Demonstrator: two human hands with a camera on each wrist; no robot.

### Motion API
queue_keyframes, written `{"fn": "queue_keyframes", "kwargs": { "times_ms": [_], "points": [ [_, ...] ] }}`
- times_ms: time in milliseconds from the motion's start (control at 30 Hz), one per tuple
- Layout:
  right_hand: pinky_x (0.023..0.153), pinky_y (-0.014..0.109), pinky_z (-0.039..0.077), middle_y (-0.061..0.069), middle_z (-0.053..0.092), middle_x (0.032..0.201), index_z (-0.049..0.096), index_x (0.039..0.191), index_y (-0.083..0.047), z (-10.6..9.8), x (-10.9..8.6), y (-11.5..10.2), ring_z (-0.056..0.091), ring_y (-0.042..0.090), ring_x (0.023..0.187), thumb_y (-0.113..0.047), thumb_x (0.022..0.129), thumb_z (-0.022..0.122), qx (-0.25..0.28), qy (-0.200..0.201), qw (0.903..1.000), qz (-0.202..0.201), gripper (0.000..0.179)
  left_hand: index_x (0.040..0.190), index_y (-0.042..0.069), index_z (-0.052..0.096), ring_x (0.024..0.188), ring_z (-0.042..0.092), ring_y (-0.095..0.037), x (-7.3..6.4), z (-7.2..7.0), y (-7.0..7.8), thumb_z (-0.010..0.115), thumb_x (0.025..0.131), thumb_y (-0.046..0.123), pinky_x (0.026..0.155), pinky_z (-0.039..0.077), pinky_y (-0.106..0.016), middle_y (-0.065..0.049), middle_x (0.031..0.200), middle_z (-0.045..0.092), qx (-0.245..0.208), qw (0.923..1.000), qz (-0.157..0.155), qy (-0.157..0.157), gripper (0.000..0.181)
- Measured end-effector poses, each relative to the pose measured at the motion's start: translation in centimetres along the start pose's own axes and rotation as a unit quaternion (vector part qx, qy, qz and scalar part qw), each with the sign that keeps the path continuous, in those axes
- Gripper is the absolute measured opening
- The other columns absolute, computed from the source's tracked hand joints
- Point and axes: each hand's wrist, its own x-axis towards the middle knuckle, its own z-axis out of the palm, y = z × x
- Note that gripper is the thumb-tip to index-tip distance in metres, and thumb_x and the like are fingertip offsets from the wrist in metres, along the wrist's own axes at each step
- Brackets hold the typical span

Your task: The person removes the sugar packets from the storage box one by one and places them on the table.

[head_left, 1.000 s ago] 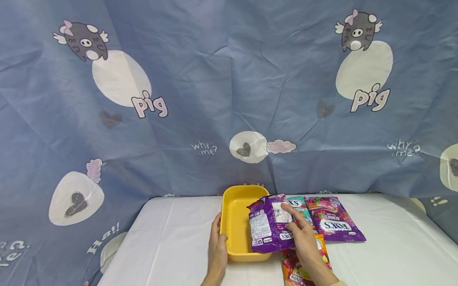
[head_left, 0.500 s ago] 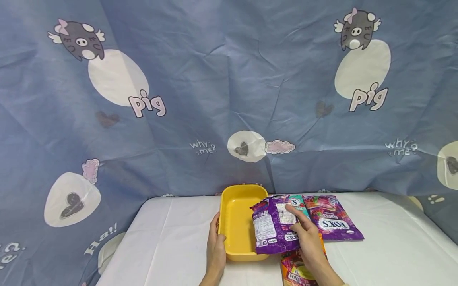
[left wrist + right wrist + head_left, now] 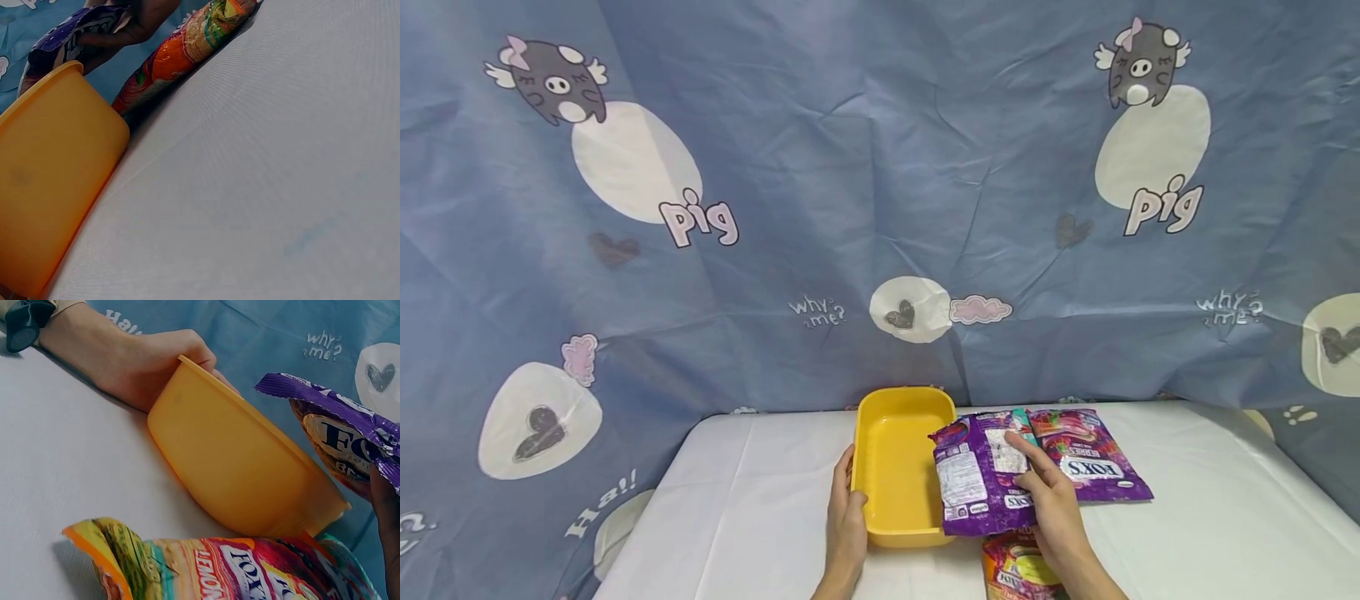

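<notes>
My right hand point(image 3: 1056, 504) pinches a purple Fox's candy bag point(image 3: 966, 483), its printed back facing up. The bag is held up at the right rim of a yellow plastic tub point(image 3: 891, 479), partly overlapping it in the head view. In the right wrist view the same bag's front point(image 3: 334, 434) shows, above the tub point(image 3: 231, 453). My left hand point(image 3: 845, 529) grips the tub's left side, thumb at the rim and fingers along the outer wall. The tub's visible inside is bare.
Right of the tub another purple Fox's Berries bag point(image 3: 1090, 467) lies on the white table point(image 3: 737, 508). A teal bag point(image 3: 1022, 423) is mostly hidden behind the held one. Nearer me lies an orange-red candy bag point(image 3: 1011, 571). A blue patterned cloth point(image 3: 760, 208) hangs behind.
The held candy bag has shifted a little to the right relative to the tub, covering more of the teal bag. The left hand keeps its grip on the tub. The head view has turned slightly.
</notes>
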Motion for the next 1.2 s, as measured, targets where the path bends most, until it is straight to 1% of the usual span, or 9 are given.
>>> {"fn": "queue_keyframes", "kwargs": {
  "times_ms": [167,267,500,600,767,833,933,1067,1200],
  "points": [
    [0.091,0.023,0.052,-0.003,0.023,0.156,0.044,0.14,-0.027,-0.5,-0.2,-0.2,0.049,0.005,0.12,-0.003,0.089,0.036,0.002,0.002,1.0,0.001,0.057,0.148,0.022,0.03,0.132,0.042,-0.02,0.0,-0.1,0.0,0.035,0.08,0.003,0.108,0.035,-0.047,0.002,0.149,0.039,0.004,1.0,0.002,0.0,0.07],
    [0.091,0.024,0.052,-0.003,0.023,0.156,0.044,0.141,-0.026,-0.9,-0.3,-0.2,0.052,-0.005,0.112,-0.003,0.089,0.036,0.004,0.003,1.0,0.001,0.057,0.147,0.024,0.03,0.131,0.043,-0.019,0.0,-0.1,-0.1,0.035,0.08,0.004,0.107,0.036,-0.047,0.002,0.148,0.039,0.011,0.9999,0.004,0.002,0.07],
    [0.091,0.021,0.051,-0.003,0.021,0.157,0.043,0.142,-0.026,-1.7,-0.5,-0.2,0.049,-0.01,0.11,-0.003,0.09,0.036,-0.004,0.004,1.0,0.0,0.057,0.148,0.022,0.029,0.129,0.044,-0.019,0.0,-0.1,-0.2,0.035,0.081,0.004,0.106,0.037,-0.046,0.001,0.148,0.039,0.007,1.0,0.003,-0.001,0.069],
    [0.091,0.019,0.05,-0.003,0.022,0.157,0.042,0.143,-0.025,-2.1,-0.6,-0.1,0.048,-0.007,0.114,-0.002,0.09,0.035,-0.007,0.006,1.0,0.001,0.057,0.148,0.021,0.029,0.128,0.045,-0.019,0.0,0.0,-0.2,0.035,0.08,0.004,0.105,0.038,-0.046,0.0,0.148,0.039,0.002,1.0,0.0,-0.001,0.07],
    [0.09,0.015,0.049,-0.003,0.021,0.158,0.041,0.143,-0.026,-2.7,-0.7,-0.1,0.037,0.014,0.133,-0.003,0.091,0.034,-0.016,0.012,0.9998,0.009,0.058,0.148,0.021,0.029,0.129,0.045,-0.02,0.0,0.1,-0.1,0.035,0.079,0.004,0.105,0.038,-0.046,-0.001,0.149,0.039,0.002,1.0,-0.002,0.0,0.071],
    [0.09,0.015,0.048,-0.003,0.02,0.158,0.04,0.144,-0.026,-3.0,-0.8,0.0,0.032,0.018,0.136,-0.003,0.091,0.033,-0.018,0.015,0.9997,0.01,0.058,0.148,0.021,0.028,0.129,0.045,-0.02,0.0,0.1,-0.1,0.035,0.08,0.003,0.105,0.037,-0.046,-0.001,0.149,0.038,0.004,1.0,-0.002,0.0,0.071],
    [0.09,0.019,0.05,-0.001,0.02,0.158,0.04,0.144,-0.027,-3.5,-0.8,0.1,0.043,0.01,0.128,-0.003,0.091,0.033,-0.016,0.018,0.9996,0.014,0.058,0.148,0.021,0.029,0.129,0.045,-0.02,0.1,0.1,-0.2,0.034,0.08,0.003,0.105,0.037,-0.045,-0.001,0.149,0.039,0.006,1.0,0.0,0.0,0.071],
    [0.088,0.026,0.054,0.002,0.022,0.156,0.038,0.144,-0.027,-4.1,-1.0,0.4,0.056,-0.004,0.107,-0.003,0.092,0.033,-0.001,0.017,0.9997,0.016,0.058,0.148,0.022,0.03,0.128,0.045,-0.021,0.2,0.1,-0.2,0.034,0.08,0.002,0.104,0.039,-0.045,-0.003,0.148,0.039,0.005,1.0,0.006,0.0,0.071],
    [0.087,0.028,0.055,0.004,0.024,0.155,0.038,0.145,-0.028,-4.6,-1.1,0.6,0.059,-0.004,0.102,-0.004,0.092,0.034,0.012,0.013,0.9997,0.018,0.058,0.148,0.021,0.029,0.129,0.045,-0.021,0.1,0.1,-0.2,0.034,0.08,0.002,0.104,0.038,-0.046,-0.003,0.149,0.038,0.004,1.0,0.005,-0.003,0.071]
  ]
}}
